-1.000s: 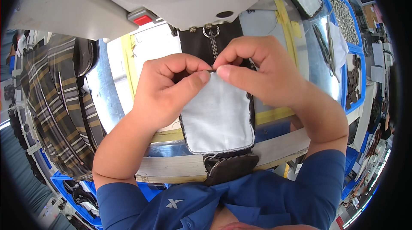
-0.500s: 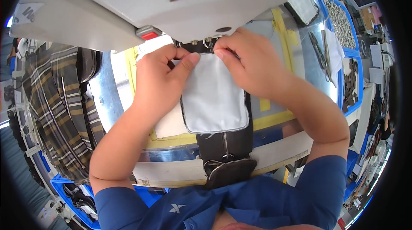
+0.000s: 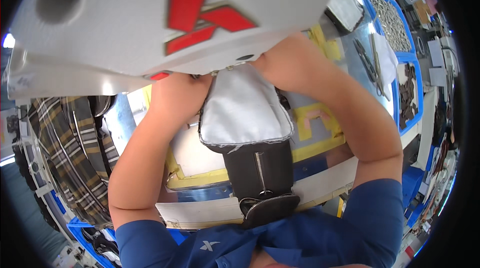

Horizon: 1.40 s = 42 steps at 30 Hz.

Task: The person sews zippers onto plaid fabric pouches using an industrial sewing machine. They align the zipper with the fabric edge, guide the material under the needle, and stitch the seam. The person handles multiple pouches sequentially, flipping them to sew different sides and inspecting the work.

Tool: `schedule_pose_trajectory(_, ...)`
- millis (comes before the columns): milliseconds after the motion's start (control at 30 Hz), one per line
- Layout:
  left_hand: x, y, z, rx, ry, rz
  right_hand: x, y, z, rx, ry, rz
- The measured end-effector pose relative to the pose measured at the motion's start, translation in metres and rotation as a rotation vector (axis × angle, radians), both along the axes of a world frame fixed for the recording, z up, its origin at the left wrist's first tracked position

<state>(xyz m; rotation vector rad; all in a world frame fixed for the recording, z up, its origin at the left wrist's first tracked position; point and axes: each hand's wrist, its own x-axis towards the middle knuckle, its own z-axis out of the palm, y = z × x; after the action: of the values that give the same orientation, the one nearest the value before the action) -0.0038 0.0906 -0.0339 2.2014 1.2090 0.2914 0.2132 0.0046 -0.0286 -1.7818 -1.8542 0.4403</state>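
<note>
A fabric panel (image 3: 247, 110) with a silvery-grey face and frayed dark edges lies in front of me, its far end rising towards the sewing machine head (image 3: 125, 43). My left hand (image 3: 179, 90) is closed at the panel's far left edge, and my right hand (image 3: 286, 64) is closed at its far right edge. Both sets of fingertips are largely hidden by the machine. From beneath the panel, a black strap-like piece (image 3: 240, 170) with a zipper runs towards me. It ends in a small zipped black pouch (image 3: 272, 209) by my chest.
On the left lies a plaid bag (image 3: 67, 153) with zippers. To the right are scissors (image 3: 369, 63), a blue bin of metal hardware (image 3: 392, 20) and another bin of dark pieces (image 3: 407, 93). Another grey panel (image 3: 346, 8) lies farther back. Yellow tape (image 3: 317, 153) marks the worktable.
The machine head covers more of my hands and the panel's far end. The panel's near half has bulged and spread slightly to the left. My view has shifted a little.
</note>
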Motion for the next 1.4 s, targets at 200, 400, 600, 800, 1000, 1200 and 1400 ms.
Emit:
schedule_pose_trajectory(200, -0.006, 0.014, -0.016, 0.094, 0.093, -0.098, 0.006, 0.01, 0.001, -0.088, -0.084, 0.005)
schedule_pose_trajectory(400, -0.006, 0.02, -0.019, 0.156, -0.157, -0.149, 0.016, 0.027, -0.009, -0.083, -0.119, 0.093)
schedule_pose_trajectory(600, 0.001, 0.019, -0.009, 0.169, -0.311, -0.206, 0.009, 0.027, 0.016, -0.284, -0.085, 0.047)
schedule_pose_trajectory(800, 0.0, 0.019, -0.012, 0.185, -0.269, -0.177, 0.011, 0.029, 0.009, -0.243, -0.105, 0.042)
schedule_pose_trajectory(1000, 0.0, 0.015, -0.011, 0.144, -0.162, -0.126, 0.015, 0.027, 0.001, -0.176, -0.141, 0.063)
schedule_pose_trajectory(1200, -0.002, 0.019, -0.017, 0.195, -0.177, -0.14, 0.014, 0.026, 0.004, -0.184, -0.139, 0.067)
schedule_pose_trajectory(1400, 0.0, 0.017, -0.019, 0.124, -0.175, -0.102, 0.022, 0.019, 0.015, -0.243, -0.14, 0.03)
